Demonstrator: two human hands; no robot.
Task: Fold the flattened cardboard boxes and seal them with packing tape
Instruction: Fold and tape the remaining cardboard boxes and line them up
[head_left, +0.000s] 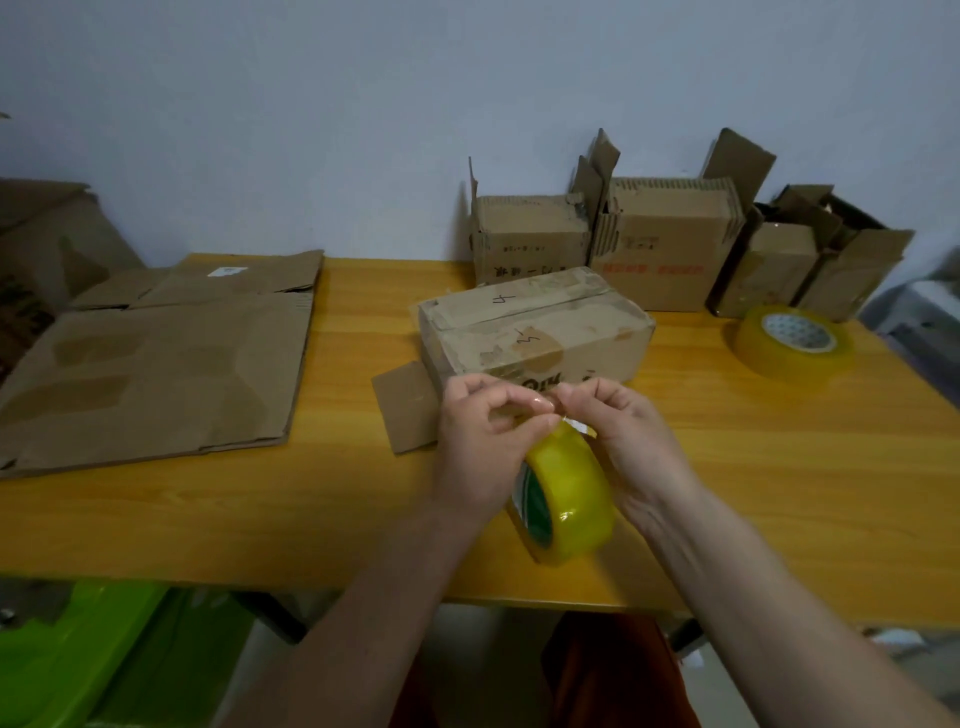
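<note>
A yellowish roll of packing tape stands on edge over the table's front part, held between both hands. My left hand grips the roll's left side, with its fingertips at the top of the roll. My right hand pinches the tape's loose end at the top of the roll. Just behind the hands sits a folded cardboard box with its top flaps closed and one side flap lying open on the table. A stack of flattened cardboard boxes lies at the left.
A second tape roll lies flat at the right. Three assembled boxes with raised flaps stand along the wall at the back right. The wooden table ends near my body. A green object is below left.
</note>
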